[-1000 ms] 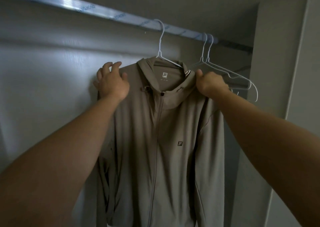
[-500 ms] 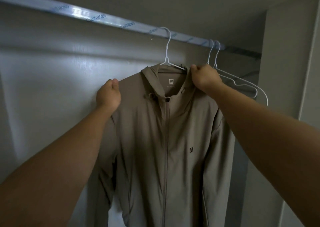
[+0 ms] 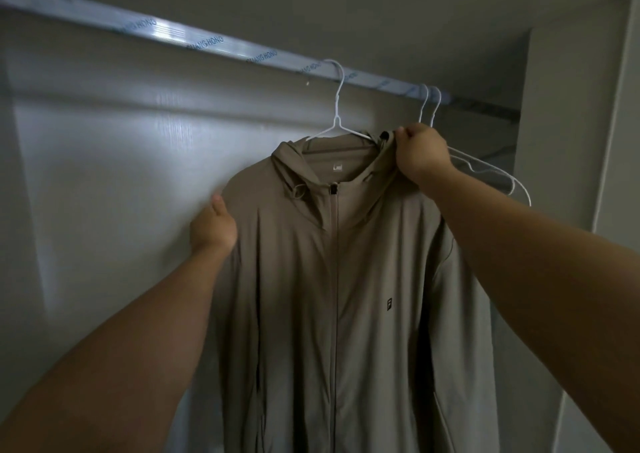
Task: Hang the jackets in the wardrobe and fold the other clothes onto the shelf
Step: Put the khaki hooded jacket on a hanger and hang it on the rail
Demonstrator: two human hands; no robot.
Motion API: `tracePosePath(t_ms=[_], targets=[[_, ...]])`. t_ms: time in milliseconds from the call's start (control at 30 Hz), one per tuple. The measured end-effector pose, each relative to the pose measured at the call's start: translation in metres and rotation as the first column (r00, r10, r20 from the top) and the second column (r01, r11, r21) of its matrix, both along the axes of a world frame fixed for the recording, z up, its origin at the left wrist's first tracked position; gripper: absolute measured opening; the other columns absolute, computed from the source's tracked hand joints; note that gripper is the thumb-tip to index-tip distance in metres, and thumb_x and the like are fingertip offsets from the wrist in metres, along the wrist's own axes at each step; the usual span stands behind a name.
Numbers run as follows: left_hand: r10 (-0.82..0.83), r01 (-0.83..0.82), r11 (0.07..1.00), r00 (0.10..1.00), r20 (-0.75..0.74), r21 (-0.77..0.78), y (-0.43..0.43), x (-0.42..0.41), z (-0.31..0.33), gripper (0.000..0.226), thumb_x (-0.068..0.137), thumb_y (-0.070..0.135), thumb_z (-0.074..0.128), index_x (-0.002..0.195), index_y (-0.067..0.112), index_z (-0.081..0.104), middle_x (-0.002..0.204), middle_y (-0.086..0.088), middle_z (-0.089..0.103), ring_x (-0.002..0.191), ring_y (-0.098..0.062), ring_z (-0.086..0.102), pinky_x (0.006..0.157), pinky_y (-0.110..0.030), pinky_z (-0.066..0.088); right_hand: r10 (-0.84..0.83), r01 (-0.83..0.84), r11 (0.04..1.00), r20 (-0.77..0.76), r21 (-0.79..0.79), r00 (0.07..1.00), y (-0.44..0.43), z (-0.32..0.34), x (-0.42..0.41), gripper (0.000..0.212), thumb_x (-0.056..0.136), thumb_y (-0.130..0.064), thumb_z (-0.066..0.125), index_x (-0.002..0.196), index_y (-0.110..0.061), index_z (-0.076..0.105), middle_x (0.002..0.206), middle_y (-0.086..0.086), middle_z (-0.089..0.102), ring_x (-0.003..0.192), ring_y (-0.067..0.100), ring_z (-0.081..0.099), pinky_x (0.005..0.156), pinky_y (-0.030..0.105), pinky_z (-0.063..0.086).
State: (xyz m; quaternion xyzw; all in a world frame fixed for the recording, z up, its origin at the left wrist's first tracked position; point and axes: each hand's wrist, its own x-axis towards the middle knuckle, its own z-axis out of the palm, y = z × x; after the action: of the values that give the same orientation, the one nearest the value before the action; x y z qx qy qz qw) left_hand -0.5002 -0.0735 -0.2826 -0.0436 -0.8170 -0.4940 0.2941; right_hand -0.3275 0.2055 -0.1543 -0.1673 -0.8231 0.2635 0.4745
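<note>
A beige zip-up hooded jacket [image 3: 346, 279] hangs on a white wire hanger [image 3: 337, 106] hooked over the film-wrapped wardrobe rail [image 3: 207, 42]. My left hand [image 3: 214, 227] holds the jacket's left shoulder edge, the fingers tucked behind the fabric. My right hand [image 3: 420, 153] pinches the hood rim at the upper right of the collar. The zip is closed up to the neck.
Two empty white wire hangers [image 3: 485, 161] hang on the rail just right of my right hand. The wardrobe's pale back wall [image 3: 121, 175] fills the left, and its side panel [image 3: 561, 141] stands at the right.
My left hand slid down off the shoulder top to its outer edge. My right hand moved up from the shoulder to the hood rim. The view shifted left and down.
</note>
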Motion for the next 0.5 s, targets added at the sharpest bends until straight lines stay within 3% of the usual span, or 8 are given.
tracePosePath(t_ms=[133,233,300,400,433,500], targets=[[0.069,-0.07,0.998,0.987,0.146,0.0,0.013,0.01,0.036,0.056,0.109,0.037,0.022,0.138,-0.003,0.049,0.144,-0.027,0.048,0.134,-0.043,0.046,0.111,-0.046,0.035,-0.012,0.013,1.0,-0.014,0.003,1.0,-0.003,0.003,0.004,0.038,0.106,-0.031,0.04,0.116,-0.005,0.066,0.127,0.022,0.063,0.121,0.041,0.056,0.097,0.037,0.045],[0.17,-0.169,0.978,0.985,0.004,-0.124,0.026,0.028,0.074,0.05,0.102,0.039,0.033,0.135,0.007,0.052,0.141,-0.02,0.047,0.131,-0.039,0.044,0.106,-0.052,0.035,-0.054,0.055,0.998,0.037,-0.028,0.998,-0.009,0.01,0.004,0.038,0.106,-0.021,0.039,0.119,0.002,0.066,0.128,0.025,0.062,0.122,0.041,0.057,0.098,0.035,0.046],[0.113,-0.138,0.959,0.987,-0.111,-0.248,0.038,0.038,0.094,0.059,0.102,0.05,0.027,0.13,0.01,0.06,0.135,-0.017,0.052,0.128,-0.037,0.045,0.103,-0.053,0.034,-0.031,0.036,0.995,0.058,-0.089,0.998,-0.018,0.013,0.005,0.035,0.104,-0.01,0.04,0.123,0.006,0.064,0.129,0.027,0.061,0.122,0.042,0.056,0.098,0.038,0.046],[-0.015,-0.023,0.925,0.995,-0.098,-0.379,0.053,0.046,0.115,0.077,0.098,0.068,0.018,0.116,0.014,0.069,0.123,-0.013,0.063,0.119,-0.035,0.052,0.102,-0.051,0.036,0.058,-0.048,0.982,0.053,-0.181,0.997,-0.027,0.017,0.007,0.032,0.101,0.001,0.04,0.124,0.011,0.061,0.127,0.031,0.06,0.121,0.045,0.056,0.099,0.043,0.045],[-0.044,0.007,0.916,0.996,-0.083,-0.401,0.056,0.047,0.119,0.079,0.095,0.073,0.019,0.11,0.014,0.071,0.119,-0.011,0.066,0.116,-0.035,0.054,0.102,-0.049,0.039,0.086,-0.081,0.971,0.014,-0.224,0.996,-0.028,0.017,0.005,0.032,0.102,-0.002,0.042,0.125,0.011,0.06,0.128,0.03,0.06,0.122,0.044,0.056,0.099,0.044,0.044],[-0.066,0.023,0.913,0.994,-0.091,-0.407,0.058,0.049,0.125,0.078,0.091,0.078,0.028,0.101,0.013,0.07,0.114,-0.01,0.067,0.109,-0.034,0.059,0.1,-0.047,0.044,0.15,-0.158,0.929,-0.052,-0.334,0.987,-0.029,0.018,0.001,0.042,0.099,-0.027,0.055,0.128,0.003,0.061,0.131,0.021,0.062,0.121,0.039,0.058,0.102,0.042,0.048]])
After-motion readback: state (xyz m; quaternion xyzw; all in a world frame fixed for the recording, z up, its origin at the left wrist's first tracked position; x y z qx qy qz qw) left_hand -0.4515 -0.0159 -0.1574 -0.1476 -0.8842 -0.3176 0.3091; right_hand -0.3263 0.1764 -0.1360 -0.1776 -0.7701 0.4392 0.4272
